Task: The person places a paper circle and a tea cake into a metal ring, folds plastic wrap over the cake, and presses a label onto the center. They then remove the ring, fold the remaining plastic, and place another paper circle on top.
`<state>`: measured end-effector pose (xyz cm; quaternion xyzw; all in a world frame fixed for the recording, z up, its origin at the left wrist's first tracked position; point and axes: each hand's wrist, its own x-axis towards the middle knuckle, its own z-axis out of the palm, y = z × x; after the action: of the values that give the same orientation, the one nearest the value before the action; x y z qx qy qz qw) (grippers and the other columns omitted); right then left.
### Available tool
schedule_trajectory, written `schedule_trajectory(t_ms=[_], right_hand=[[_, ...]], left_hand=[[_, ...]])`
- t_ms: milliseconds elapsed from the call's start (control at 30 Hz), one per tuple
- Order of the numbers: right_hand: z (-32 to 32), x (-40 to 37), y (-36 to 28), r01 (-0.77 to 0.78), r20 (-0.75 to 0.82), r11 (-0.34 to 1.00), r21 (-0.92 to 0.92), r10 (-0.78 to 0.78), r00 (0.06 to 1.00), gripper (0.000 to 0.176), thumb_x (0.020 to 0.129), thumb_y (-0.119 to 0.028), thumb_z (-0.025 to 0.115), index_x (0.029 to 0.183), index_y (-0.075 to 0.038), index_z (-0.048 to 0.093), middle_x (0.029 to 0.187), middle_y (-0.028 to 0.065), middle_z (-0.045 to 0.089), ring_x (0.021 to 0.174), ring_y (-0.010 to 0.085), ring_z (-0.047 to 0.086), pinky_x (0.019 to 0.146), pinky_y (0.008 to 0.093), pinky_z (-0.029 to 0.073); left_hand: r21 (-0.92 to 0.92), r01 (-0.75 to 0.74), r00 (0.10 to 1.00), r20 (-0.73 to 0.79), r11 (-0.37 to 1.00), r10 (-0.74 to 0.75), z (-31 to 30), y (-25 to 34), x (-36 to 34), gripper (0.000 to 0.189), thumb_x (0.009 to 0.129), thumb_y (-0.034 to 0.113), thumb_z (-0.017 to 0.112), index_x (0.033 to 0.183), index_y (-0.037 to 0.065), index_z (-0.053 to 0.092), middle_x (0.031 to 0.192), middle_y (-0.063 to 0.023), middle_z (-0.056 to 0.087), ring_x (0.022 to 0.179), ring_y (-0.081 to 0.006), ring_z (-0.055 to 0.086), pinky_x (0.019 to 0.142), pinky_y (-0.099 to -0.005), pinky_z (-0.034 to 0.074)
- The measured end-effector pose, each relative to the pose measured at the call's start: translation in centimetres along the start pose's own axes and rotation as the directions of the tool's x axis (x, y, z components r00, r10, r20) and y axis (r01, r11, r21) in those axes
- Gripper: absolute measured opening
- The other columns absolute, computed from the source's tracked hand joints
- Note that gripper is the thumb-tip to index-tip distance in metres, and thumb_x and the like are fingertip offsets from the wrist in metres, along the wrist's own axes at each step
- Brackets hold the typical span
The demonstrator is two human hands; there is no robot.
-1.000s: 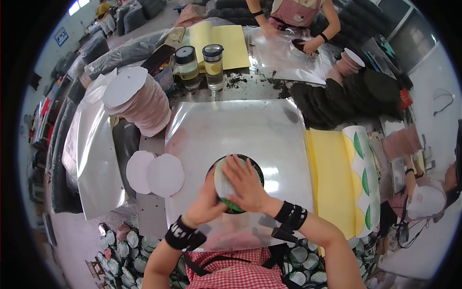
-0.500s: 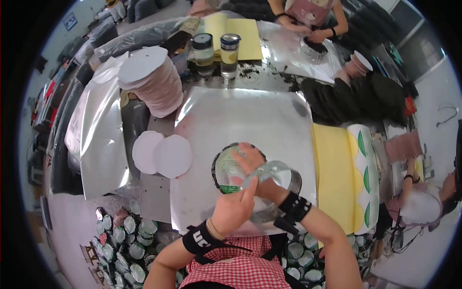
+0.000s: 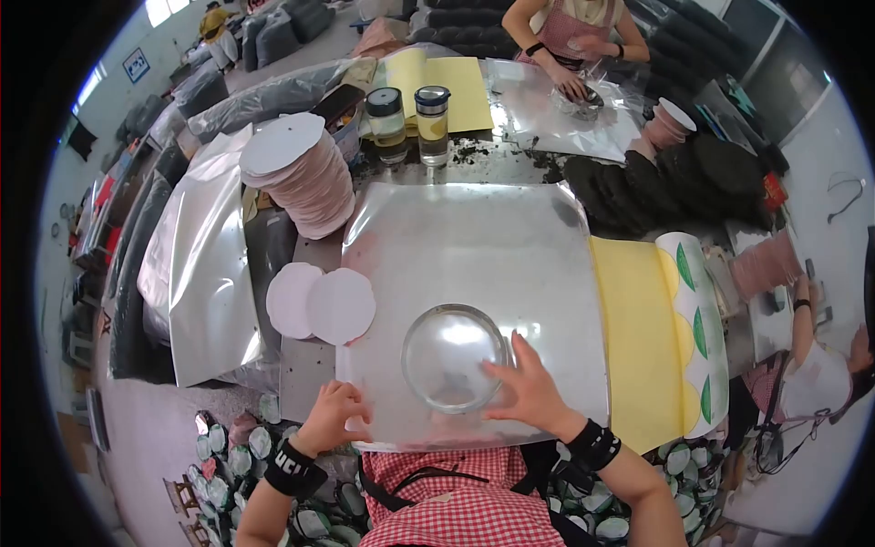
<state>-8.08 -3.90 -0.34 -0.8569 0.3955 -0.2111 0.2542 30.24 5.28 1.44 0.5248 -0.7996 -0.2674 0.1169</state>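
A clear round ring (image 3: 406, 365) lies on the silvery sheet (image 3: 474, 237) in front of me. My right hand (image 3: 531, 387) is at the ring's right edge, thumb and fingers spread, holding nothing. To the left, near the sheet's front left corner, my left hand (image 3: 334, 417) has its fingers curved and apart, with nothing in it. Two pale round discs (image 3: 342, 306) overlap at the sheet's left edge. A yellow sheet stack (image 3: 638, 337) lies along the right side, beside a white roll with green leaf shapes (image 3: 694, 342).
A tall stack of pink discs (image 3: 305, 182) stands back left. Two lidded jars (image 3: 433, 128) are behind the sheet, dark round slabs (image 3: 674, 187) back right. Co-workers (image 3: 574, 46) sit across and at right (image 3: 793, 383). Many wrapped round packets (image 3: 232, 460) lie below.
The dark-rimmed green-labelled disc is gone from the sheet. The ring, earlier at my right wrist, now lies flat. My hands have moved apart, the left one towards the left.
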Motion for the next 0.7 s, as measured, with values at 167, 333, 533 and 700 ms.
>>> schedule_trajectory(t_ms=[167,333,533,700], right_hand=[[1.7,-2.8,-1.1,0.029,-0.044,0.984,0.175,-0.021,0.999,0.05,0.068,-0.026,0.089,0.111,-0.009,0.07,0.15,0.0395,0.029,0.136,0.052,0.039,0.108,0.0491,0.042],[4.2,-2.6,-7.4,-0.071,0.308,0.91,0.409,-0.065,0.949,0.05,0.087,-0.032,0.069,0.131,-0.01,0.059,0.148,0.0269,0.042,0.127,0.0401,0.053,0.104,0.0499,0.043],[6.2,2.2,-0.4,0.055,0.022,0.981,0.186,-0.061,0.998,0.061,0.086,-0.027,0.07,0.141,-0.011,0.049,0.143,0.0315,0.044,0.117,0.0448,0.055,0.096,0.052,0.046],[5.3,3.1,1.7,-0.131,-0.284,0.918,0.374,0.248,0.926,0.047,0.083,-0.013,0.071,0.126,0.001,0.057,0.147,0.0264,0.04,0.129,0.0451,0.049,0.103,0.0532,0.046]], left_hand=[[-0.075,-0.014,0.996,0.086,0.997,0.02,0.6,-2.4,0.0,0.016,0.073,0.03,0.083,0.083,0.021,0.075,0.096,0.0007,0.058,0.101,-0.0252,0.05,0.089,-0.0418,0.036],[-0.31,0.092,0.914,-0.351,0.946,-0.203,-1.3,-1.1,2.5,0.013,0.072,0.019,0.082,0.083,0.018,0.074,0.094,-0.0034,0.059,0.091,-0.0267,0.054,0.082,-0.0413,0.04],[0.084,-0.053,0.973,-0.218,0.995,0.07,-2.6,2.1,0.6,0.014,0.071,0.015,0.082,0.08,0.014,0.072,0.095,-0.0042,0.061,0.093,-0.0286,0.055,0.084,-0.0412,0.044],[0.038,-0.125,0.99,-0.057,0.991,0.127,-0.8,0.0,2.5,0.027,0.067,0.024,0.087,0.086,0.013,0.071,0.094,-0.0036,0.062,0.095,-0.03,0.057,0.086,-0.0427,0.047]])
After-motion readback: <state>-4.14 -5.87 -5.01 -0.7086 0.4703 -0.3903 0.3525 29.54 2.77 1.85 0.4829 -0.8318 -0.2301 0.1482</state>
